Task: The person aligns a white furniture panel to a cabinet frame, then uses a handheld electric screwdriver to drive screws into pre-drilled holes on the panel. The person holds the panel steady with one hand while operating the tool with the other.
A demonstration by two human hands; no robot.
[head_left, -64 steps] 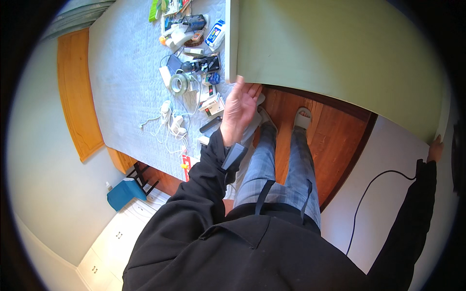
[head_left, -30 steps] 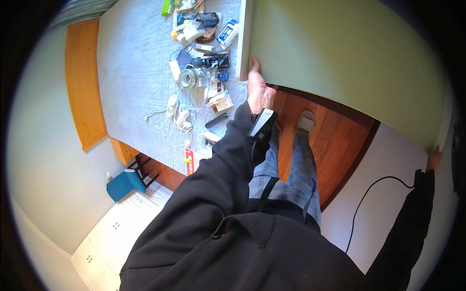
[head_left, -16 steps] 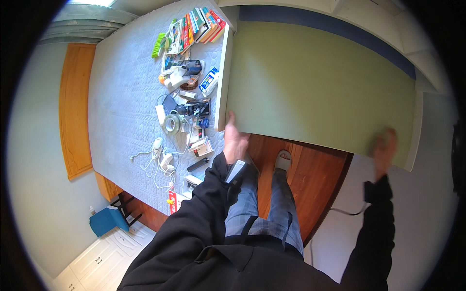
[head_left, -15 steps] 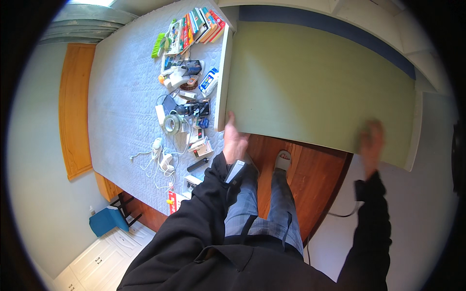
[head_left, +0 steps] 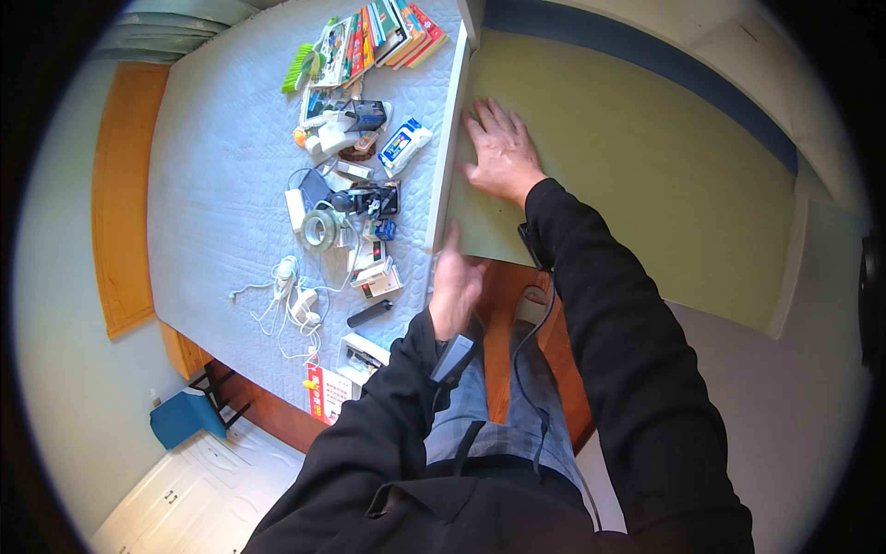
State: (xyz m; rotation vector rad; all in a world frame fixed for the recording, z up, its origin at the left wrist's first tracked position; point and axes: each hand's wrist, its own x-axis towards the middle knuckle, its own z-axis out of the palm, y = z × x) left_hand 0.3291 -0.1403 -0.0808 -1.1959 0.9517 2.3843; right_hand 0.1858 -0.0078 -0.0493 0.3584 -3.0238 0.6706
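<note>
A desk with a green top (head_left: 637, 175) and a raised white board (head_left: 450, 138) along its left side stands before me. My right hand (head_left: 506, 157) lies flat on the green top near that board, fingers spread and holding nothing. At the desk's near left corner is my left hand (head_left: 454, 288). Its thumb reaches up over the front edge by the board's end, while its other fingers bend in at the edge, partly hidden. Just left of the board, a wipes pack (head_left: 404, 146) lies on a quilted bed cover (head_left: 217, 175).
Books (head_left: 406, 35), a green brush (head_left: 297, 69), a tape roll (head_left: 319, 230), white cables (head_left: 288, 295) and small boxes (head_left: 377, 275) crowd the bed's right side. A blue stool (head_left: 187, 417) stands at lower left. Below the desk's front edge are my feet on the wooden floor (head_left: 496, 305).
My right hand has swung from the desk's right front edge across to its left side and now lies flat. My left hand stays at the corner. The view has shifted slightly.
</note>
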